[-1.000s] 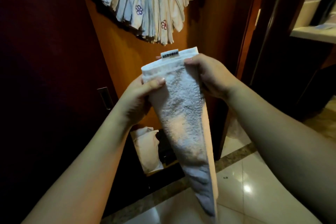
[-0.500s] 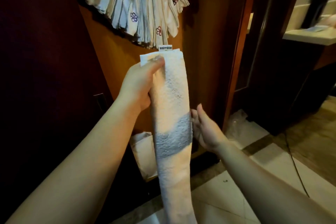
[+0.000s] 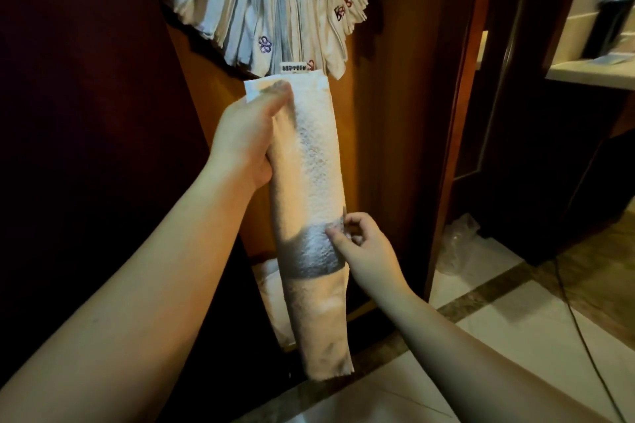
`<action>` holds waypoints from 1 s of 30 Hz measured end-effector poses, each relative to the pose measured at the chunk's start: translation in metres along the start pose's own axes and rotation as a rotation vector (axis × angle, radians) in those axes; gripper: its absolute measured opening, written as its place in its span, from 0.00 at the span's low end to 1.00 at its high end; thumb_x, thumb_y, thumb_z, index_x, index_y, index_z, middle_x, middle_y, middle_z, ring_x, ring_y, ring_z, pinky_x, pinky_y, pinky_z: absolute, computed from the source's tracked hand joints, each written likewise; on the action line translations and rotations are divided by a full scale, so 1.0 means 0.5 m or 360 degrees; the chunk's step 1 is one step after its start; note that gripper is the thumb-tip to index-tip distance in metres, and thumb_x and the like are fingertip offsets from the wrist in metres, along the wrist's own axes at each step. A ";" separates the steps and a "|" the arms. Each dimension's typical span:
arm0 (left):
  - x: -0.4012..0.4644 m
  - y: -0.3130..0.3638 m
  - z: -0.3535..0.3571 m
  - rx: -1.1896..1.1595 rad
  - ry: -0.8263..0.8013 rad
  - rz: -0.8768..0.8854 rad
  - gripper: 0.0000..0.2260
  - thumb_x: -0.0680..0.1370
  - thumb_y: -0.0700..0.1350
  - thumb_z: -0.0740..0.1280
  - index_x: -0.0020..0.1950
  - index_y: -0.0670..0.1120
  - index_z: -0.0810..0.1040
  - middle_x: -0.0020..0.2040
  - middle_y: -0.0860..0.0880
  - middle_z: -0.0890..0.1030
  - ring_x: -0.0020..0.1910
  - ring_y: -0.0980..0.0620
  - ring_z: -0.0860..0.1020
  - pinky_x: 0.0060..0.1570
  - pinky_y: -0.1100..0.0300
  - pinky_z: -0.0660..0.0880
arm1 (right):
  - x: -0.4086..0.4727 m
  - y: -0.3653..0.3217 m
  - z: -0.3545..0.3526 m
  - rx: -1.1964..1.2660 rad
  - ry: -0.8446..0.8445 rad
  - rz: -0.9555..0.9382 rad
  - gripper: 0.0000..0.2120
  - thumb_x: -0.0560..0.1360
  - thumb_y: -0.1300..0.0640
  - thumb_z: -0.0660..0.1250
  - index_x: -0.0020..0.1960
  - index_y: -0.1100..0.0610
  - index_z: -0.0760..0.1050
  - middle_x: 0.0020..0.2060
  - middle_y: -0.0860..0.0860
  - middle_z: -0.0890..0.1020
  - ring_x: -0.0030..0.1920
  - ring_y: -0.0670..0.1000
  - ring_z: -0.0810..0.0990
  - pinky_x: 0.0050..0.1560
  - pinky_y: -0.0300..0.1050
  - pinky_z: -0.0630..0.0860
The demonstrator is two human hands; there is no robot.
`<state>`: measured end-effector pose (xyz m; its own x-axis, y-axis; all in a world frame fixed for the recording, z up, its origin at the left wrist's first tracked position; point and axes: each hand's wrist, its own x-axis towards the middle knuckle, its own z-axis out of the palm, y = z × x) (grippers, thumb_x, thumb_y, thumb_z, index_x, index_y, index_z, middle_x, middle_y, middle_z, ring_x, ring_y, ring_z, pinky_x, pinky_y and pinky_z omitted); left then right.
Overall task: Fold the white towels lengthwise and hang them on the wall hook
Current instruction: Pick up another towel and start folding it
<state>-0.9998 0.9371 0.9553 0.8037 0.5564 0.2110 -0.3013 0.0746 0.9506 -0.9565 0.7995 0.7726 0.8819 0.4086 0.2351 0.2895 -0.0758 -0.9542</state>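
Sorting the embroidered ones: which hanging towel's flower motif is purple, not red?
The hung towel left of the hook bunch's centre; its flower is purple, while the motifs on the right-side towels are red.

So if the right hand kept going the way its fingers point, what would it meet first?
The right hand points up-left, its fingers already at the folded towel, near the dark band. It would press into that towel first; the depth beyond it is unclear.

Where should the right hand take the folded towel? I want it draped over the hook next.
Probably at mid-length, from the right edge, where the right hand already pinches. The folded towel hangs as a long, narrow strip from the left hand, so its middle is free.
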 end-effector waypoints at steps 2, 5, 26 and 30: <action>0.006 0.007 -0.004 0.0003 -0.0009 0.0049 0.04 0.80 0.44 0.68 0.52 0.46 0.81 0.42 0.48 0.87 0.43 0.50 0.86 0.37 0.58 0.81 | 0.010 -0.010 -0.003 -0.0121 0.0002 -0.0037 0.08 0.76 0.45 0.70 0.46 0.48 0.74 0.41 0.46 0.81 0.41 0.45 0.80 0.41 0.42 0.75; 0.020 0.014 -0.012 0.0026 -0.0019 0.0109 0.03 0.80 0.43 0.68 0.51 0.46 0.81 0.42 0.49 0.87 0.44 0.51 0.86 0.38 0.58 0.80 | 0.015 -0.016 -0.010 -0.0148 -0.0005 -0.0069 0.09 0.79 0.44 0.66 0.47 0.49 0.72 0.42 0.51 0.82 0.44 0.52 0.81 0.46 0.52 0.77; 0.064 0.031 -0.011 -0.0259 0.0033 -0.0087 0.06 0.80 0.42 0.68 0.43 0.46 0.79 0.38 0.49 0.86 0.40 0.51 0.85 0.46 0.56 0.82 | 0.017 -0.098 -0.121 -0.0204 0.0322 -0.0448 0.16 0.74 0.36 0.66 0.47 0.47 0.67 0.34 0.46 0.74 0.29 0.40 0.71 0.32 0.36 0.65; 0.093 0.030 0.005 -0.0346 0.0054 -0.0185 0.03 0.80 0.41 0.68 0.47 0.43 0.79 0.38 0.46 0.86 0.39 0.48 0.85 0.39 0.55 0.82 | 0.049 -0.091 -0.147 0.0303 -0.0580 0.0105 0.40 0.55 0.33 0.80 0.59 0.53 0.74 0.48 0.48 0.86 0.48 0.42 0.83 0.49 0.40 0.79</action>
<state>-0.9660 0.9621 0.9799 0.8229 0.5607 0.0918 -0.3139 0.3140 0.8961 -0.9206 0.7461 0.8355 0.6970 0.7063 0.1242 0.1330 0.0429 -0.9902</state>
